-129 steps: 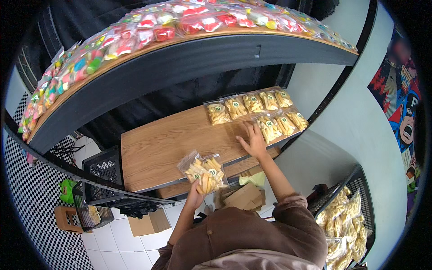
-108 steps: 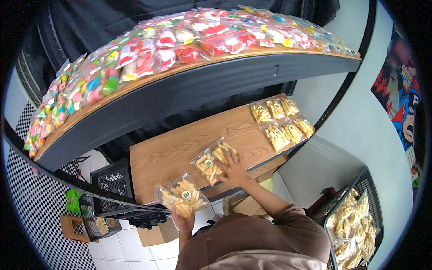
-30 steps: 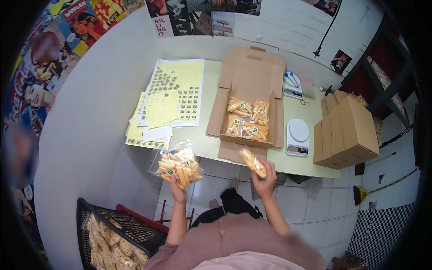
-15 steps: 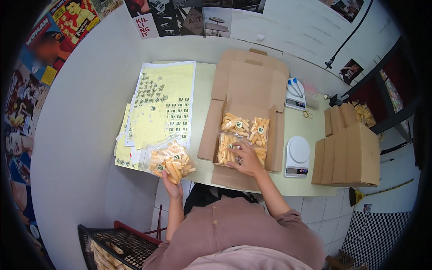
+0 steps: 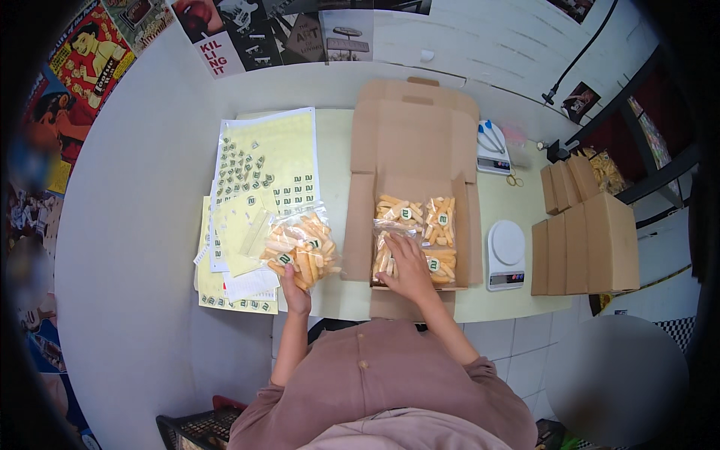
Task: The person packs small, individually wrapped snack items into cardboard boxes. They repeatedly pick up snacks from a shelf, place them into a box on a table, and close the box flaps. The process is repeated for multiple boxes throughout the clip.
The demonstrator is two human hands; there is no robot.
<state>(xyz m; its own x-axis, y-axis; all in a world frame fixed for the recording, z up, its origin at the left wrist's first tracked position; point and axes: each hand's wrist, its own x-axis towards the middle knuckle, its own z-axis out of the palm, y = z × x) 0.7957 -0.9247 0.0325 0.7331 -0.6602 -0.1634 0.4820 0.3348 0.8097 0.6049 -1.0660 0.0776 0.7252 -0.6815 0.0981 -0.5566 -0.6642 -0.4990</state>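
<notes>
Clear zip bags of pale orange stick snacks point(image 5: 304, 247), more than one it seems, are gripped at their lower edge by my left hand point(image 5: 297, 294), left of the box. An open brown cardboard box point(image 5: 416, 142) stands on the table with its lid folded back. Inside it lie several more bags of sticks, such as the back left bag point(image 5: 394, 210) and the back right bag point(image 5: 441, 219), each with a round label. My right hand point(image 5: 409, 266) rests with fingers stretched out on the front left bag, partly hiding it.
Sticker sheets point(image 5: 289, 139) cover the table's left side. On the right stand a white scale point(image 5: 506, 251), another scale point(image 5: 491, 161) with blue-handled tools, scissors point(image 5: 514, 180) and a row of brown boxes point(image 5: 589, 247). A black crate point(image 5: 187, 435) sits low at left.
The view has shifted. My left hand has brought the bags a little closer to the box. My right hand stays over the front left bag, its fingers now lying flatter on it.
</notes>
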